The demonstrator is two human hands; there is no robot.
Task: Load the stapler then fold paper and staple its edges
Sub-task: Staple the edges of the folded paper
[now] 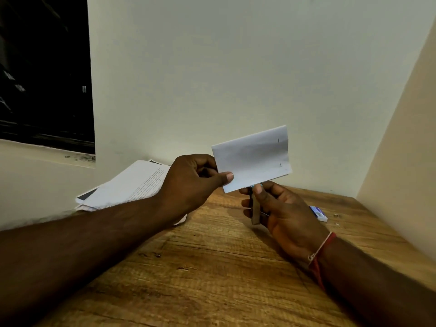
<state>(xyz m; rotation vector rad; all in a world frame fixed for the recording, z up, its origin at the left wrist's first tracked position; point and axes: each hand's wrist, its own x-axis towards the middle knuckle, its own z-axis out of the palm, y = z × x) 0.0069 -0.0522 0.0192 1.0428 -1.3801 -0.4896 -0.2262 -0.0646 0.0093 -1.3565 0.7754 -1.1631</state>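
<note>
My left hand [195,178] pinches the left end of a folded white paper [253,156] and holds it up above the wooden table [200,267]. Two small staples show near the paper's right edge. Just below the paper, my right hand [278,208] grips a small metal stapler [255,208], held upright with its top end at the paper's lower edge. Fingers hide most of the stapler.
A loose pile of printed sheets [132,185] lies at the back left against the wall. A small staple box [318,213] sits on the table to the right of my right hand. Walls close in behind and on the right.
</note>
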